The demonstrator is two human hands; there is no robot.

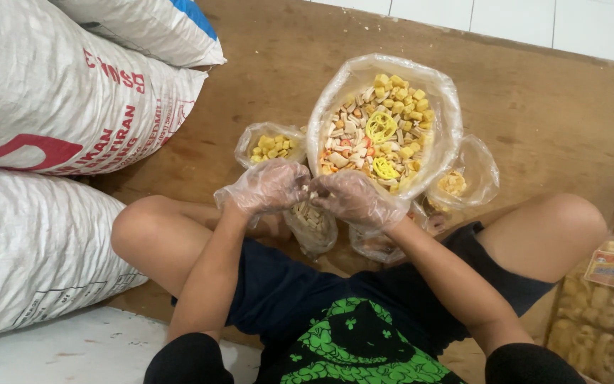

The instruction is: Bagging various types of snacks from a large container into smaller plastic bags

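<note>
Plastic-gloved left hand (264, 186) and right hand (353, 199) fingers pinch the small snack bag (312, 226) hanging below.

White woven sacks (51, 142) lie stacked beside packaged snacks (609, 299).

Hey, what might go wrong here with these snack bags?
The small bag hangs between both gloved hands, left hand and right hand, above the floor; a loose grip could spill it. The big bag stands open right beside the hands, so a bump might tip it.
</note>
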